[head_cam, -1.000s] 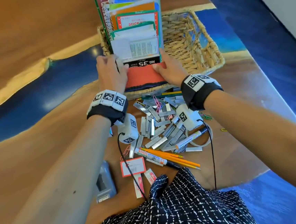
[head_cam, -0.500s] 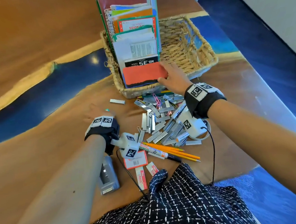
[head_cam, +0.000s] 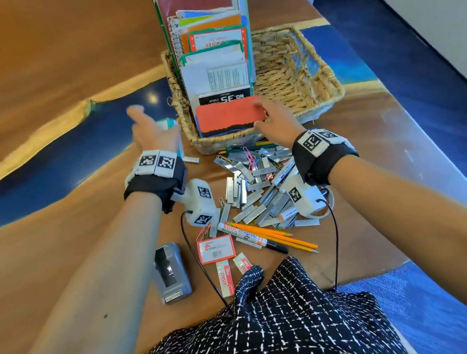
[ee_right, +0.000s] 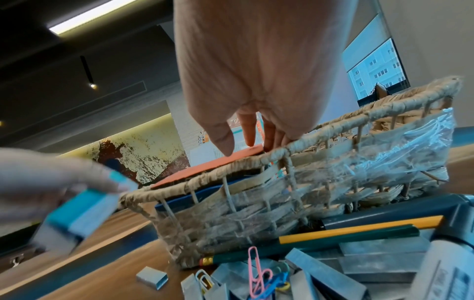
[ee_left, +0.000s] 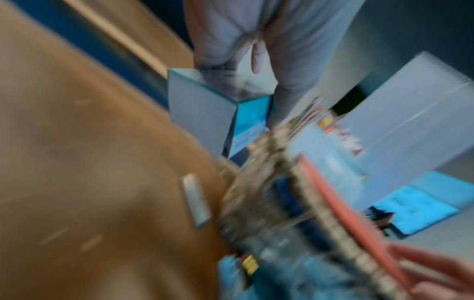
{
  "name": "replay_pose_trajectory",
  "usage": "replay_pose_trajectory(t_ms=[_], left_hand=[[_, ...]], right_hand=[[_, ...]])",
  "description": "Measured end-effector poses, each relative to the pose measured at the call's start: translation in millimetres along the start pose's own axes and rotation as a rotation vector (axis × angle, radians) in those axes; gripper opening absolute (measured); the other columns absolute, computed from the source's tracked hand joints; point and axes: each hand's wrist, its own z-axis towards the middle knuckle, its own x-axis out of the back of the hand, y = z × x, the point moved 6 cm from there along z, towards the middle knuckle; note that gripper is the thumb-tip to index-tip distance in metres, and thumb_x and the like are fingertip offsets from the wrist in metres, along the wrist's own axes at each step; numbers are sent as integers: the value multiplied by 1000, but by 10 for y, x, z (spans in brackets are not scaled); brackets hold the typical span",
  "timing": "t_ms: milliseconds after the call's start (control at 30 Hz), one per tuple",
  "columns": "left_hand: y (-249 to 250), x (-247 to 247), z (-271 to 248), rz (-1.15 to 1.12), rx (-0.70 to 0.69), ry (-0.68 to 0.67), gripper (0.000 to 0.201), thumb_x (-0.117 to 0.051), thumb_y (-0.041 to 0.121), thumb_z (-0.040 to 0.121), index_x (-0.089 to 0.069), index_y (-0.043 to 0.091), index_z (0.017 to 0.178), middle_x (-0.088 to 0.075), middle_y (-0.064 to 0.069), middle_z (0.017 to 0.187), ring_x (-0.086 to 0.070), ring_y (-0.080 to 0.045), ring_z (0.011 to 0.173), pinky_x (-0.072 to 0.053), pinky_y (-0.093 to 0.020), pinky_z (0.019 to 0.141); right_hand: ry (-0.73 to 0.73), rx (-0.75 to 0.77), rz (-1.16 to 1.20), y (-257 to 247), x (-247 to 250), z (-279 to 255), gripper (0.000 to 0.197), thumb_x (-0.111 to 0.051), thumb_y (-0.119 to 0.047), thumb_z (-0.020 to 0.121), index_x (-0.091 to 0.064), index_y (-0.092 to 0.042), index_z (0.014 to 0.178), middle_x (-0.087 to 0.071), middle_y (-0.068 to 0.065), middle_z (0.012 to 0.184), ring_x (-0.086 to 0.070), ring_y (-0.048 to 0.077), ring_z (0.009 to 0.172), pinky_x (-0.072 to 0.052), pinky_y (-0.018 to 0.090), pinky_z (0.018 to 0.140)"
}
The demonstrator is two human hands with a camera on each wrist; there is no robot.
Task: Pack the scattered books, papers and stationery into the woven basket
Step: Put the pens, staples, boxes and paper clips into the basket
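The woven basket (head_cam: 314, 54) stands on the table, with notebooks and papers (head_cam: 207, 36) upright in its left half. A red foam pad (head_cam: 229, 116) lies in front of them, against the near wall. My right hand (head_cam: 275, 115) rests on the pad's right end with fingertips (ee_right: 223, 146) straight, touching its top. My left hand (head_cam: 151, 130) is just left of the basket and grips a small white-and-teal box (ee_left: 205, 113), which the right wrist view also shows as the box (ee_right: 77, 213) beside the basket rim (ee_right: 333, 125). The left wrist view is blurred.
Near the basket lies a heap of staple strips and paper clips (head_cam: 256, 191). Closer to me are a marker (head_cam: 246, 234), pencils (head_cam: 278, 235), a red card (head_cam: 216, 248), erasers (head_cam: 225, 280) and a grey dispenser (head_cam: 170, 271). The basket's right half holds nothing. The table edge runs on the right.
My left hand left the basket, dropped to the table on the left, then rose beside the basket with the small box in it. My right hand stayed on the red pad.
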Motion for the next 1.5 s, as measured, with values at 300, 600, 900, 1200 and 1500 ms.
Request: replay_pose_trajectory(t_ms=[300,600,900,1200,1500], left_hand=[[1036,-254,216,70,-324,-95,28,-67,25,76,-68,15,102,-62,-12,112,-55,-29,108,-47,-32,86],[1094,-644,412,67,-182,-16,31,-68,30,80,-65,17,107,-49,-10,127,-44,-26,122,-42,-30,89],[856,-715,491,197,-131,-9,62,-71,46,73,-49,12,120,-33,-13,129,-31,-29,123,-40,-39,88],[714,-757,484,271,-123,24,59,-62,46,81,-43,10,125,-28,-16,137,-32,-34,118,-41,-40,89],[663,-728,400,329,-216,-26,59,-53,51,85,-42,7,122,-31,-15,135,-33,-34,120,-34,-34,88]], right_hand=[[27,12,71,-22,99,168,43,-50,-13,90,-45,-9,132,-46,14,133,-51,23,101,-45,29,78],[29,31,83,-64,98,291,47,-55,-14,88,-44,-8,133,-43,15,134,-43,27,123,-37,32,102],[-94,126,-17,-82,-43,396,59,-62,-25,87,-39,-14,139,-35,11,138,-35,26,128,-29,35,110],[-192,183,-59,-46,-43,432,66,-67,-32,84,-38,-17,141,-33,11,142,-32,25,131,-27,37,112],[-290,243,-213,-37,-37,409,72,-59,-36,89,-22,-18,148,-22,10,149,-27,25,135,-24,33,112]])
